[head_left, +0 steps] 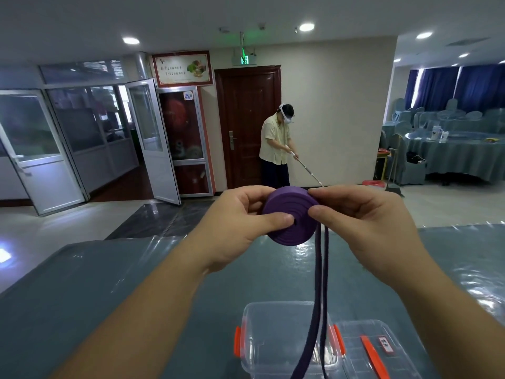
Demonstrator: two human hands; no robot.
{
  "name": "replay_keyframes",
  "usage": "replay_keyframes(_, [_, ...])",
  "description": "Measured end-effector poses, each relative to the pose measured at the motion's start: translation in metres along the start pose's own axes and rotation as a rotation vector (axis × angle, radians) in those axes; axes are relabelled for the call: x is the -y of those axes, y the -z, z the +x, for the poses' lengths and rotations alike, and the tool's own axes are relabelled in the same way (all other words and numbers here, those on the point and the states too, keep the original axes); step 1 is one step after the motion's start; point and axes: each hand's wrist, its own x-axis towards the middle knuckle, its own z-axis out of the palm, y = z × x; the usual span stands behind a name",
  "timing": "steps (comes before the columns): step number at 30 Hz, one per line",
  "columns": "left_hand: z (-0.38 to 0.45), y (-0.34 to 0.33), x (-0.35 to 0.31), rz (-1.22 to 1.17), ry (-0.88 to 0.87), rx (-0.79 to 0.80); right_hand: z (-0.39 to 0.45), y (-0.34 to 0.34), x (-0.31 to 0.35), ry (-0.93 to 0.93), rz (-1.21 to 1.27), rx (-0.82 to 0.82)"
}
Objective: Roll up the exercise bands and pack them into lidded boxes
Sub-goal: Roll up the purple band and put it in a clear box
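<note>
A purple exercise band (289, 214) is held up in front of me, mostly wound into a flat coil. My left hand (240, 228) grips the coil, thumb across its face. My right hand (363, 222) pinches the coil's right edge between thumb and fingers. Two loose strands of the band (319, 291) hang straight down from the coil toward the table. Below them stands an open clear plastic box (262, 348) with orange latches. Its clear lid (382, 351), with an orange handle, lies just right of the box.
The box and lid stand on a table covered in glossy blue-grey cloth (136, 296). Across the room a person (276, 149) works a long-handled mop near a dark wooden door. Covered round tables and chairs (451, 149) fill the far right.
</note>
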Motion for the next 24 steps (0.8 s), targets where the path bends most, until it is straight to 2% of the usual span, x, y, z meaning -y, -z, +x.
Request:
replay_keyframes(4, [-0.002,-0.010,0.008,-0.248,0.034,-0.048,-0.001,0.001,-0.004,-0.024,0.079,-0.028])
replay_keyframes(9, [0.000,-0.008,-0.003,-0.009,0.019,-0.010,0.005,0.006,0.000,-0.038,-0.069,0.063])
replay_keyframes(11, [0.002,-0.007,-0.008,0.013,0.008,-0.029,0.006,0.004,0.002,-0.014,-0.032,0.038])
replay_keyframes(13, [0.001,-0.009,-0.009,-0.118,0.000,-0.075,0.005,0.002,0.003,-0.008,0.077,-0.015])
replay_keyframes(16, [0.000,-0.014,-0.003,-0.310,0.018,-0.110,0.004,0.004,0.003,-0.034,0.147,0.027])
replay_keyframes(21, [0.000,-0.008,-0.006,-0.003,-0.011,-0.025,0.005,0.007,0.003,-0.028,-0.072,0.115])
replay_keyframes(24, [0.002,-0.006,-0.009,-0.118,-0.013,-0.063,0.005,0.002,0.003,0.010,0.047,0.004])
